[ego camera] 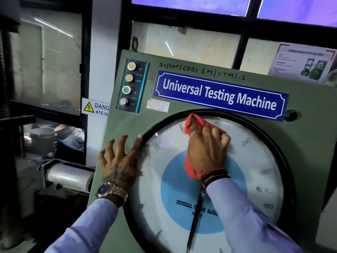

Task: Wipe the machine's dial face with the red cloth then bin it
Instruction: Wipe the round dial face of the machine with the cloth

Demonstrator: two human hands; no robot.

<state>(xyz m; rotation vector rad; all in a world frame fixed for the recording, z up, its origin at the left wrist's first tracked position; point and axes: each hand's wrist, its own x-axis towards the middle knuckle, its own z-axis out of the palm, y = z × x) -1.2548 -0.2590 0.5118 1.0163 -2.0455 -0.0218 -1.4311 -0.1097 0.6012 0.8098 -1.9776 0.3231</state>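
Note:
The green Universal Testing Machine (300,143) fills the view, with a big round white dial face (255,170) ringed in black and a blue disc at its middle. My right hand (207,150) is closed on the red cloth (196,123) and presses it against the upper part of the dial face. Cloth sticks out above my fingers and below my palm. My left hand (119,161) lies flat with fingers spread on the green panel at the dial's left rim, holding nothing. No bin is in view.
A black button panel (131,84) with UP, DOWN, ON and OFF buttons sits at the machine's upper left, beside a blue nameplate (218,95). A 415 V danger sticker (94,107) is on the pillar to the left. A metal cylinder (69,176) juts out low left.

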